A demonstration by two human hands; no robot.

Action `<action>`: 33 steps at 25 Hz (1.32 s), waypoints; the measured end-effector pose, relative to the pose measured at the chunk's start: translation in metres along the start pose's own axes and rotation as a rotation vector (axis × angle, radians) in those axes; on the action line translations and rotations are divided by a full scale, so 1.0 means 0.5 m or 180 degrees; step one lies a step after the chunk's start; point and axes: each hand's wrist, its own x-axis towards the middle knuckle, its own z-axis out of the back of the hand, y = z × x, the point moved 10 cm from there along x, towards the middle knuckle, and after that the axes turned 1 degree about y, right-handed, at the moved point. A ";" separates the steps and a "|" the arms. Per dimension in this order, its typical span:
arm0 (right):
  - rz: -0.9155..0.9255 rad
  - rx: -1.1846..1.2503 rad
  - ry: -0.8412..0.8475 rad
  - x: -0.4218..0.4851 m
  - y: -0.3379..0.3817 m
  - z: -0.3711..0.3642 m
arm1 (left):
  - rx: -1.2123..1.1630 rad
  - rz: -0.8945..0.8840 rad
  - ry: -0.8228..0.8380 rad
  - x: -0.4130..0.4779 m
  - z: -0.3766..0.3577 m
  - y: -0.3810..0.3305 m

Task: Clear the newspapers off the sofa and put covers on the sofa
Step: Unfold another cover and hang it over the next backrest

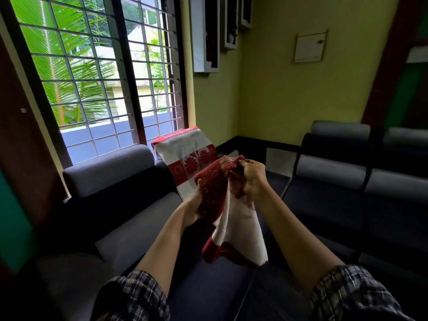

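Sofa (111, 167) by the window shows a bare backrest cushion at its left end, while a draped cover (185, 149) hangs over the backrest at its right end. Left hand (192, 209) grips the lower bunch of a second red-and-white cover (234, 230), held in the air above the seat's front edge; right hand (251, 179) pinches its top hem. Spreading it well likely means finding two corners, shaking out the folds and centring the pattern on a bare backrest. No newspapers show; folds hide the cloth's full shape, and the other sofa (347, 177) at right is cut off
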 end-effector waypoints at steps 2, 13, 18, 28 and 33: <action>0.0047 -0.0088 -0.0042 0.002 -0.004 0.008 | -0.0205 -0.0537 -0.0308 0.012 0.013 -0.041; 0.1360 -0.3301 0.2129 -0.055 -0.010 -0.106 | 0.1429 -0.1776 0.0127 -0.085 -0.066 -0.172; 0.0722 -0.2600 0.2856 -0.080 -0.049 -0.106 | 0.0733 -0.1966 0.0345 -0.146 -0.033 -0.223; 0.1546 -0.3404 0.0738 0.026 0.033 0.038 | 0.1049 -0.2110 -0.1749 -0.191 0.154 -0.227; 0.2659 -0.3754 0.2461 -0.156 0.048 -0.181 | 0.2165 -0.2120 -0.0219 -0.143 -0.046 -0.187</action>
